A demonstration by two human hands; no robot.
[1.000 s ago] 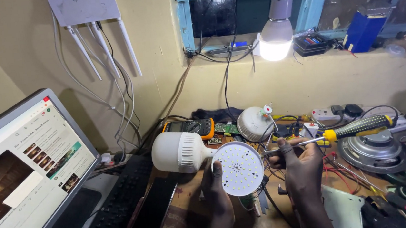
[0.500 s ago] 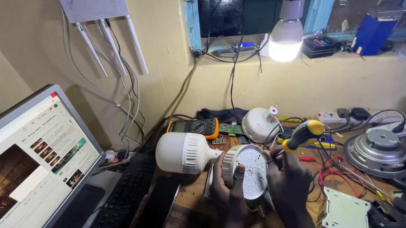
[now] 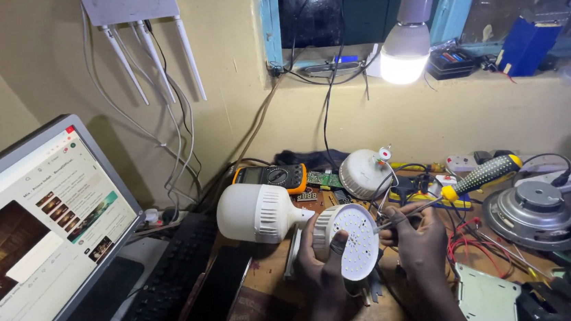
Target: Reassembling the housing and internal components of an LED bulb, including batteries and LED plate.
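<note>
1. The round white LED disc (image 3: 356,249), dotted with small emitters, sits upright at the middle of the bench, its face turned towards the right hand.
2. The left hand (image 3: 323,274) wraps the bulb housing behind the disc, fingers curled tight round its rim.
3. The right hand (image 3: 416,238) lies just right of the disc, closed round a screwdriver (image 3: 470,182) with a yellow and black handle; the handle slants up and to the right, while the metal shaft runs down-left to meet the disc's upper right edge.
4. So the tool's long axis points across the disc's face, and the right hand is the nearer one to that edge.
5. A whole white bulb (image 3: 259,213) lies on its side just left of the disc.
6. Behind are a yellow multimeter (image 3: 270,178) and a domed bulb cover (image 3: 362,173).
7. A bare loudspeaker (image 3: 534,209) sits well off to the right, cone side down, nothing resting in it.
8. A lit monitor (image 3: 37,237) and dark keyboard (image 3: 165,281) fill the left.
</note>
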